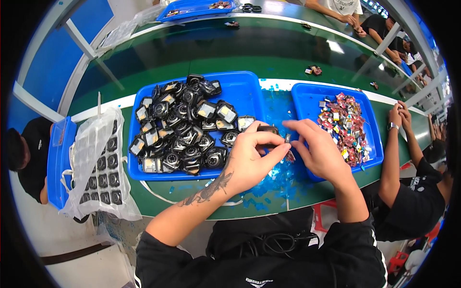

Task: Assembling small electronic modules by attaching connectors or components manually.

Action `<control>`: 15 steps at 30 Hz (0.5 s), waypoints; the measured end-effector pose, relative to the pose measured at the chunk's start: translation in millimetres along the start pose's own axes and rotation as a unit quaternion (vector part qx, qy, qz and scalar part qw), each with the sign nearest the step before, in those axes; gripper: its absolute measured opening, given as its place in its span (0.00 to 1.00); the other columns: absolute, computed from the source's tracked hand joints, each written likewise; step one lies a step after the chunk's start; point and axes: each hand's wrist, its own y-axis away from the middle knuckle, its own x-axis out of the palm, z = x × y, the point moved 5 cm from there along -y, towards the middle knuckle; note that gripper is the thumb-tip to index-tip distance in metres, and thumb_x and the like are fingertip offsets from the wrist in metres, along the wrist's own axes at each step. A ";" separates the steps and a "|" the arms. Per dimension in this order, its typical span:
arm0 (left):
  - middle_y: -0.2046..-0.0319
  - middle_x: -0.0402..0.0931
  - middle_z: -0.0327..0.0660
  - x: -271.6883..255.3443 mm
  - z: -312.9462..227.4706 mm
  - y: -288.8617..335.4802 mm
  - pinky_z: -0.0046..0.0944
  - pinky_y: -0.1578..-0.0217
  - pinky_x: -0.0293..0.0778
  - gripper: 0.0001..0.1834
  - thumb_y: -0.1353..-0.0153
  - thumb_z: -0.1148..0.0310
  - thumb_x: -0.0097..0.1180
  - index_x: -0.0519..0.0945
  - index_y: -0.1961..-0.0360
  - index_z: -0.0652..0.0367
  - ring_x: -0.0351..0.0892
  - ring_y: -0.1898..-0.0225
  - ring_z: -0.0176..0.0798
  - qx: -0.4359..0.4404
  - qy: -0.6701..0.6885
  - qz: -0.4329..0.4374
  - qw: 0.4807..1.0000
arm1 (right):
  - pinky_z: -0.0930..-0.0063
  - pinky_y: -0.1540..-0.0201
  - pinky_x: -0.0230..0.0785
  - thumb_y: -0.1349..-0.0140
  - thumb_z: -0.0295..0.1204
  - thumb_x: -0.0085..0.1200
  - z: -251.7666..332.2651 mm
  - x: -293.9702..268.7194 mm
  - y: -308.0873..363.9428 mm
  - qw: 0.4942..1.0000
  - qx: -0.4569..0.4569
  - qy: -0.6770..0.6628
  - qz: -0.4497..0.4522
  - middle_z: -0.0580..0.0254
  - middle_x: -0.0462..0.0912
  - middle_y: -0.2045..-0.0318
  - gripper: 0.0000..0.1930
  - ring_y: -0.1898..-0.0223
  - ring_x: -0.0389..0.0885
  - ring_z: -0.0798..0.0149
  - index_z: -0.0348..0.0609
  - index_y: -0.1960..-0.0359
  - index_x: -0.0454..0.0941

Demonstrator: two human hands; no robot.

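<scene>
The fingers of your left hand (252,156) pinch a small black case (270,129) at the frame's centre. The fingertips of your right hand (324,153) curl beside a tiny silvery part (287,138); I cannot tell whether they grip it. The case looks light, stiff and rather slick, so its outer rim seems the safest hold; the silvery part looks fragile, best taken lightly by its edges. Your wrists angle inward, forearms rising from lower left and lower right, between two blue trays (246,86).
</scene>
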 end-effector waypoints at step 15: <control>0.56 0.75 0.42 8.4 -0.5 2.0 0.29 0.54 0.72 0.17 0.35 0.81 0.49 0.71 0.44 0.66 0.76 0.56 0.29 -0.041 0.204 -0.014 0.978 | 0.80 0.62 0.76 0.40 0.19 0.58 -17.1 -14.7 7.5 0.871 0.098 -0.477 -0.062 0.62 0.82 0.67 0.07 0.66 0.81 0.70 0.34 0.60 0.80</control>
